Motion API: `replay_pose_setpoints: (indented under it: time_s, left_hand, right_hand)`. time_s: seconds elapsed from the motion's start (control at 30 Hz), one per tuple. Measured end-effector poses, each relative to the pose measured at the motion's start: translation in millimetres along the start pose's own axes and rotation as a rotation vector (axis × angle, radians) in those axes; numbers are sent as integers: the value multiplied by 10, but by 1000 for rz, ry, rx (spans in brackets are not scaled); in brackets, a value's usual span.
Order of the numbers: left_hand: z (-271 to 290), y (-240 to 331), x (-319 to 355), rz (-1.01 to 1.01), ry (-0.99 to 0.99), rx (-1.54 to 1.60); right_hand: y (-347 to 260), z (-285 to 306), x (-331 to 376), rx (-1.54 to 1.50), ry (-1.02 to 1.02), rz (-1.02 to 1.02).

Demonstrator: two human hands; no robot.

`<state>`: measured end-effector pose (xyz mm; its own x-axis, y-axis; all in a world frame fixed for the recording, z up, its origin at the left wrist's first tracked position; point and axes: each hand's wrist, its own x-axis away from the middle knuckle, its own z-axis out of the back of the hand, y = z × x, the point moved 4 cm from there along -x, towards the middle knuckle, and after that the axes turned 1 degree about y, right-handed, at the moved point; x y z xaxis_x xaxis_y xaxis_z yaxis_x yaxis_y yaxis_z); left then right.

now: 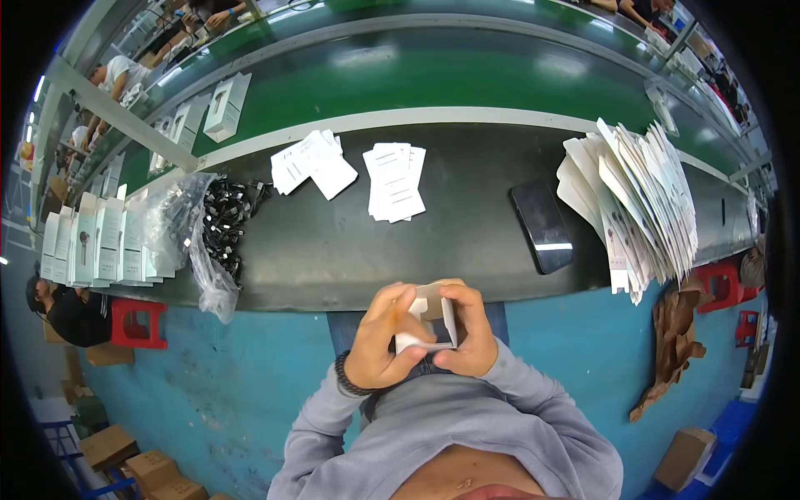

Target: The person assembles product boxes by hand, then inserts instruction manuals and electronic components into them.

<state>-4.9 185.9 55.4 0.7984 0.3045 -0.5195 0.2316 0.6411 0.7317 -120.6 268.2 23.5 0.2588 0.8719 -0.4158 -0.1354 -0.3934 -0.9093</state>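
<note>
Dark worktop (pixel 317 250) before a green belt (pixel 375 79); open white box (pixel 435 307) gripped just off the near edge, centre.

Left to right: clear plastic bag (pixel 171 225) beside tangled black cables (pixel 223 221), possible spill or snag if brushed by a sleeve; left hand (pixel 377 340) and right hand (pixel 475 333) both closed around the box, risk of buckled walls from uneven squeezing, or a drop from slack fingers; phone (pixel 542 227); fanned flat cartons (pixel 637 208), likely to slide if nudged.
</note>
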Motion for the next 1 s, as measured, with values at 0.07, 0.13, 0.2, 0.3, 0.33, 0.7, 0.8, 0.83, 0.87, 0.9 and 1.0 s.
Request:
replay_pose_setpoints:
  time_s: [0.07,0.13,0.2,0.3,0.33,0.7,0.8,0.83,0.87,0.9,1.0]
  left_hand:
    - [-113,-14,-25,-16,202,179]
    - [-176,1,-98,-100,346,163]
    - [-176,-49,-55,-56,505,246]
    - [-83,-33,-101,-55,381,193]
    - [-69,-17,-117,-57,314,133]
    - [10,19,-4,-163,428,-104]
    - [-20,-9,26,-159,410,-110]
    - [-15,-5,23,-160,408,-108]
    - [2,1,24,-160,427,-100]
    - [17,2,24,-160,447,-93]
    - [136,-49,87,-283,722,214]
  right_hand:
    - [28,-87,8,-287,151,27]
    - [-6,-118,-3,-371,274,-33]
    - [-4,-167,-52,-485,328,50]
    - [48,-176,-52,-508,374,142]
    - [72,-129,-67,-515,365,117]
    - [8,-134,-118,-333,80,-355]
    - [66,-141,-118,-312,106,-304]
    - [86,-142,-118,-344,120,-289]
    - [102,-147,-115,-376,134,-273]
    - [121,-166,-108,-375,136,-273]
    - [102,-192,-79,-634,87,-183]
